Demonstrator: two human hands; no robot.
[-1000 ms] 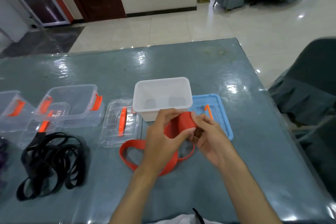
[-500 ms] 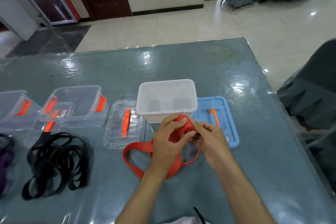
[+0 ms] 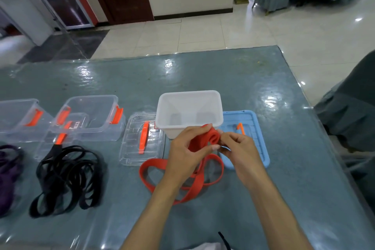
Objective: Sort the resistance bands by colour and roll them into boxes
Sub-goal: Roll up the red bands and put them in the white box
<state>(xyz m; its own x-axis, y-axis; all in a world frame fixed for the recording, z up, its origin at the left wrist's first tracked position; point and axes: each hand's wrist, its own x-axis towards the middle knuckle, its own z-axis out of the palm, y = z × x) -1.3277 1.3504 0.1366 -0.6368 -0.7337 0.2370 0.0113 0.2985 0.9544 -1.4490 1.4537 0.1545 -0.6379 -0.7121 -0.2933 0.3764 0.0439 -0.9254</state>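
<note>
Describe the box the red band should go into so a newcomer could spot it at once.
On the grey-green table, look just beyond the hands rolling the red band. The white box stands there, beside a blue lid. It alone is opaque; the other boxes are clear with orange clips.

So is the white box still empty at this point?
Empty: the white box shows only its bare inside; the red band is outside, in both hands.

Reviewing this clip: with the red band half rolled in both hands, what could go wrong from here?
1. The coil of the red band is pinched only by the left hand and right hand; a slip could let it spring open.
2. Its loose tail on the table may twist or snag while being drawn in.
</note>
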